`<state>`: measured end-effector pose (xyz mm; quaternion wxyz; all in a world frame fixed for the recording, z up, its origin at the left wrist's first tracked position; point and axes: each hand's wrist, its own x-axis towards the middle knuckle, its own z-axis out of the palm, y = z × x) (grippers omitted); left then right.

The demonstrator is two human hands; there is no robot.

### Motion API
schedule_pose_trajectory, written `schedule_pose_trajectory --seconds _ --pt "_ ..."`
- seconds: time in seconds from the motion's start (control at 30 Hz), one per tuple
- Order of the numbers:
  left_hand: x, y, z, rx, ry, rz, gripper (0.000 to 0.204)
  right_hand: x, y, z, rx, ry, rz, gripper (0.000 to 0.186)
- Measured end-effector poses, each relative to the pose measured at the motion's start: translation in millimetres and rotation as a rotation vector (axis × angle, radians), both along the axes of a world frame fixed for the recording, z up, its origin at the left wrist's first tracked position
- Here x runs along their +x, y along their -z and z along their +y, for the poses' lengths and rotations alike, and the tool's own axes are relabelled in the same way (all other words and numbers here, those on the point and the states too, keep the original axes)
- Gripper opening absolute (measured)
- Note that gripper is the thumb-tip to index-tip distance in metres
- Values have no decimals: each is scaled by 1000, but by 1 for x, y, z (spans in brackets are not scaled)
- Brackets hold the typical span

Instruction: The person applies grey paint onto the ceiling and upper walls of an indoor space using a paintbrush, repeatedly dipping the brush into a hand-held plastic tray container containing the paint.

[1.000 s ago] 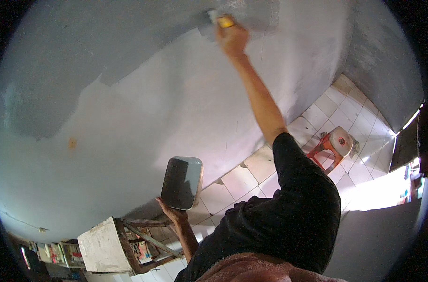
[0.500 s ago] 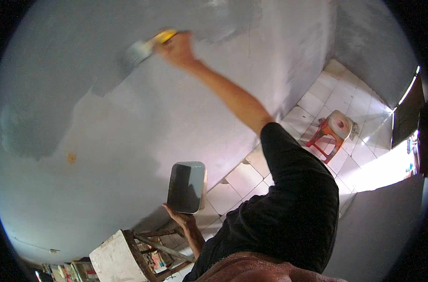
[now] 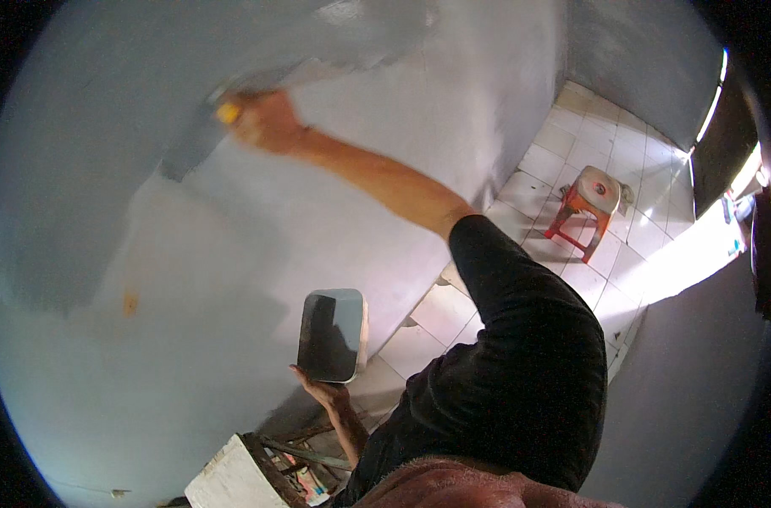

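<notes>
My right hand (image 3: 271,121) is closed around the yellow handle of a paintbrush (image 3: 228,113), up against the wall (image 3: 224,245). Its bristles are mostly hidden behind the hand, and motion blurs both. Wet dark grey paint covers the wall above and left of the brush; the part below is paler. Lower down, my left hand (image 3: 324,389) supports a rectangular tub of grey paint (image 3: 345,320) at its near end, thumb sticking out to the side. Most of those fingers are hidden under the tub.
A red plastic stool (image 3: 590,203) with a pale, stained seat stands on the white tiled floor (image 3: 555,161) to the right. Close to my left arm is a wooden stand with a white top (image 3: 237,478). Bright light enters by a doorway (image 3: 699,258) at the far right.
My right hand has swept the brush left and downward along the wall. The tub stays nearly in place in my left hand, while the view has shifted slightly.
</notes>
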<state>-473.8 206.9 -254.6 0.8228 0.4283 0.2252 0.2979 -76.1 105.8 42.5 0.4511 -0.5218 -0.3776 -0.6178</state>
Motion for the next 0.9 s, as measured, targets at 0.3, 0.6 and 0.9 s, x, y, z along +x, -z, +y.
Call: schedule_pose_trajectory --seconds 0.3,0.6,0.9 --pt "8 -2 6 34 63 -42 71 11 -15 16 -37 -213 282 29" --pt "1 -11 -1 -29 -43 -33 59 49 2 -184 309 -148 342 17" --pt "-13 -2 5 -61 -9 86 71 -169 92 -96 -718 -587 793 19"
